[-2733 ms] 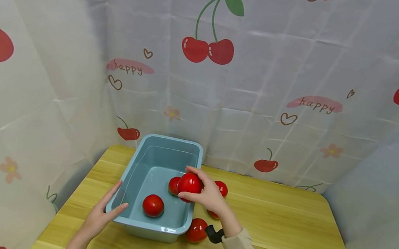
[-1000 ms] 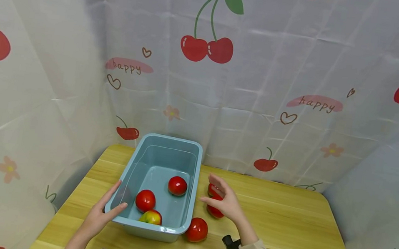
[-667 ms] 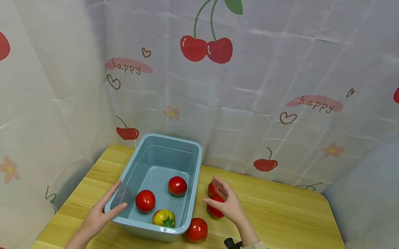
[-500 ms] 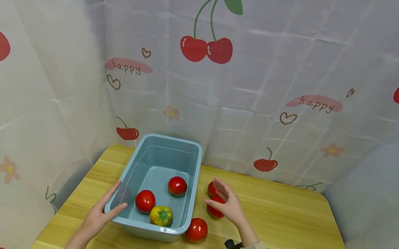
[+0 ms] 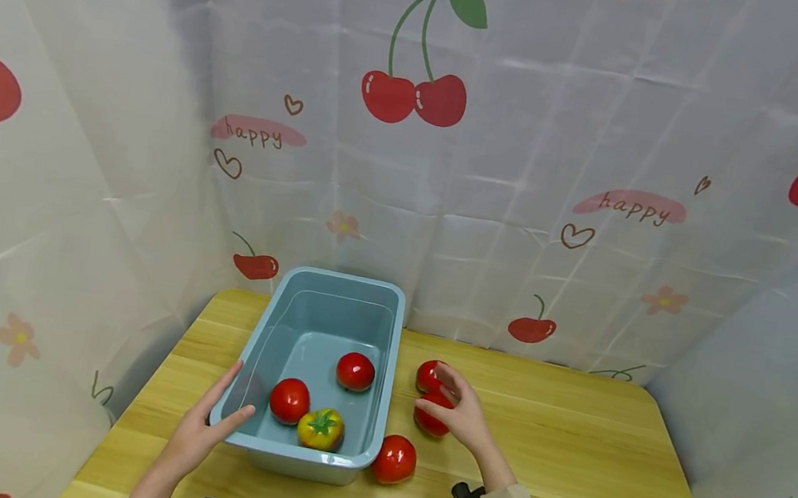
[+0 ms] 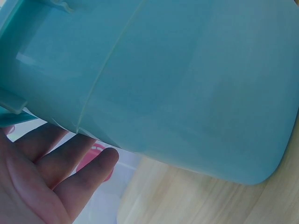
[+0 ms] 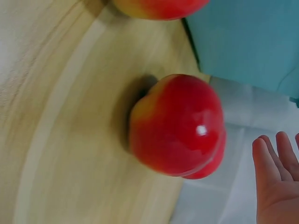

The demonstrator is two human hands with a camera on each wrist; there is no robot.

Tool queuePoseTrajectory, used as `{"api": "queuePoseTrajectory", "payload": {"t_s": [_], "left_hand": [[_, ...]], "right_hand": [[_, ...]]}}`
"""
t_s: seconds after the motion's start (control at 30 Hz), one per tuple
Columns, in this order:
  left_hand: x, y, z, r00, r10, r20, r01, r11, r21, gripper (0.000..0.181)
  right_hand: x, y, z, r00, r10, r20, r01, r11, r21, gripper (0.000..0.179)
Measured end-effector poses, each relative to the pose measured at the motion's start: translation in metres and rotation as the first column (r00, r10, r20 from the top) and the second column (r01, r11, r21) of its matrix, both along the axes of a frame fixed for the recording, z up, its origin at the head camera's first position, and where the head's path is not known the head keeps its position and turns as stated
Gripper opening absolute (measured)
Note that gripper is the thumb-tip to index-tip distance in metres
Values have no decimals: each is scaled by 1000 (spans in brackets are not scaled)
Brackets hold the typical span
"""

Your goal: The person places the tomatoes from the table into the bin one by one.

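Note:
My left hand (image 5: 196, 433) holds the near left corner of a light blue plastic bin (image 5: 311, 455), thumb over the rim and fingers along the outer wall (image 6: 177, 93). Inside the bin lie two tomatoes showing red, one farther back (image 5: 356, 372) and one nearer (image 5: 290, 400), plus one with its yellow side and green calyx up (image 5: 321, 430). To the bin's right, my right hand (image 5: 464, 422) hovers with fingers and thumb apart, holding nothing. Behind it are two tomatoes on the table, a front one (image 7: 180, 126) and a back one (image 5: 429, 377); the hand partly covers both in the head view.
Another tomato (image 5: 394, 460) sits on the table by the bin's near right corner. The wood-grain table (image 5: 567, 465) extends to the right. A white curtain (image 5: 489, 252) printed with cherries stands behind the table and at both sides.
My right hand has let go of a tomato in the bin and moved right, over the tomatoes on the table. The released tomato has rolled, turning its calyx up. The left hand stays put.

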State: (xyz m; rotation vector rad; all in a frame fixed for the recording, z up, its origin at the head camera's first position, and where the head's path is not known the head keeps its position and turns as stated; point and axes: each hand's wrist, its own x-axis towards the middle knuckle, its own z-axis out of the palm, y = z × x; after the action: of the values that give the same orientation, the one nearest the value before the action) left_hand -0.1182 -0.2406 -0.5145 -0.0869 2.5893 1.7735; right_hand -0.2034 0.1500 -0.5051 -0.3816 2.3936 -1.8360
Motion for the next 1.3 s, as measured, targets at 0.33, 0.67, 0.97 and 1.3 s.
{"api": "queuePoseTrajectory", "payload": {"t_s": [0.33, 0.67, 0.97, 1.3], "left_hand": [[0, -1, -1, 1000, -4, -17, 4, 1000, 5, 71], [-1, -1, -2, 1000, -5, -27, 5, 1000, 2, 71], [-1, -1, -2, 1000, -9, -28, 9, 1000, 12, 71], [-1, -1, -2, 1000, -4, -26, 4, 1000, 7, 71]], "right_hand": [[-10, 8, -29, 999, -31, 18, 32, 999, -28, 70], [-18, 14, -61, 993, -109, 41, 109, 994, 8, 73], [-17, 14, -67, 989, -138, 45, 135, 989, 64, 72], [-16, 13, -69, 984, -175, 32, 169, 978, 123, 66]]}}
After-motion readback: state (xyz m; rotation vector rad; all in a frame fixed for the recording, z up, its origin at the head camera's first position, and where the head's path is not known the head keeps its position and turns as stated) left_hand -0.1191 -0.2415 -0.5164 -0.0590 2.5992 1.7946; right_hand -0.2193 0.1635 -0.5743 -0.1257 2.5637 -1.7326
